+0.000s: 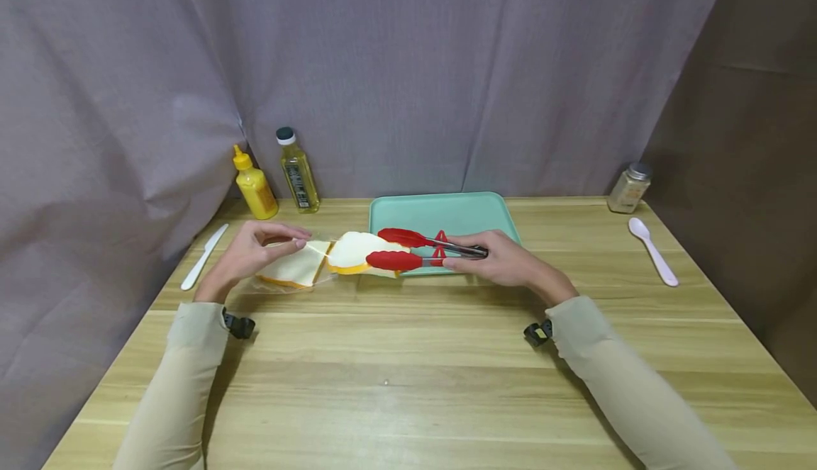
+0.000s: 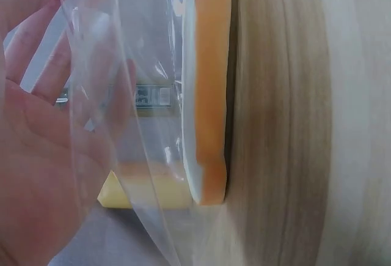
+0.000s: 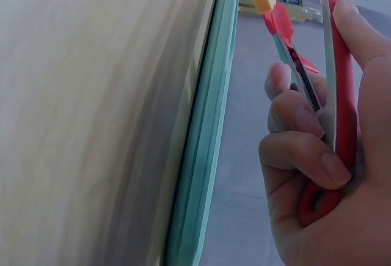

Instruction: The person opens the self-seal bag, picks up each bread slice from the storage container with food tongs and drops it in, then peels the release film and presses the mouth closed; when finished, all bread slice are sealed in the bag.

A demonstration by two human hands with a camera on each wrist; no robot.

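- While the left hand [image 1: 252, 254] is pinching the mouth of a clear plastic bag [image 1: 287, 268] at centre left of the head view, a bread slice [image 1: 296, 268] is lying inside it on the bench [image 1: 408, 371].
- Just right of the bag, the right hand [image 1: 504, 261] is gripping red-tipped tongs [image 1: 421, 249] with fingers curled round the handles, and the tips are clamping a second bread slice [image 1: 357, 252] at the bag's mouth.
- Under the tongs, a mint-green tray [image 1: 447, 215] is sitting at centre frame, and this slice is overlapping its left edge.
- At upper left of the bench, a yellow mustard bottle [image 1: 254, 185] and an oil bottle [image 1: 297, 171] are standing side by side, with a white plastic knife [image 1: 204, 256] lying nearer the left edge.
- At the right, a spice jar [image 1: 629, 188] is standing by the curtain, and a white spoon [image 1: 652, 250] is lying near it.
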